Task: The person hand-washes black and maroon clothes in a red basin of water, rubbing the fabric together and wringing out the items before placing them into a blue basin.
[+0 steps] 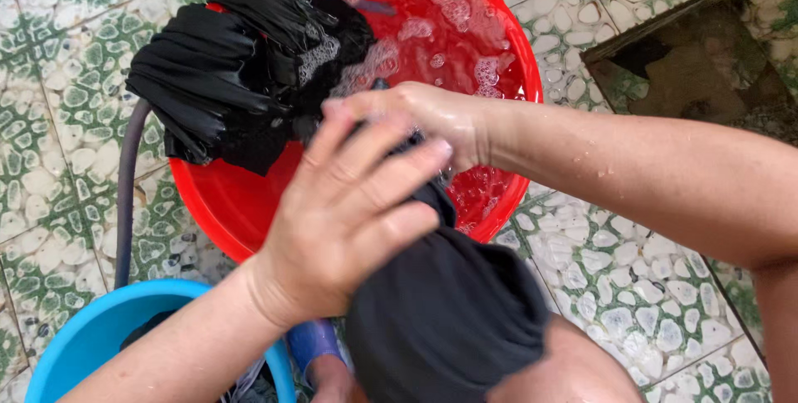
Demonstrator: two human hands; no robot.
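The person crouches over a red basin (490, 203) of soapy water standing on a green and white tiled floor (615, 278). Both hands work a wet black cloth (449, 320) that runs from the knee up to the basin's near rim. The left hand (349, 220) lies over the top of the cloth with fingers spread and curled, its grip pressing the fabric down rather than fully clenched. The right hand (424, 116) reaches in from the far side and closes on the same cloth beneath the left; its fingers are mostly hidden, so how tight that grip is cannot be told. Held one over the other like this, the hands can rub the fabric against itself, and being above the basin lets suds and drips fall back into the water.

A second dark garment (233, 62), pleated and foamy, hangs over the basin's far left rim, apparently parked there clear of the water. A grey hose (125, 203) runs along the floor just beside the red basin, toward a blue basin (91, 328) at the lower left, which holds something dark.
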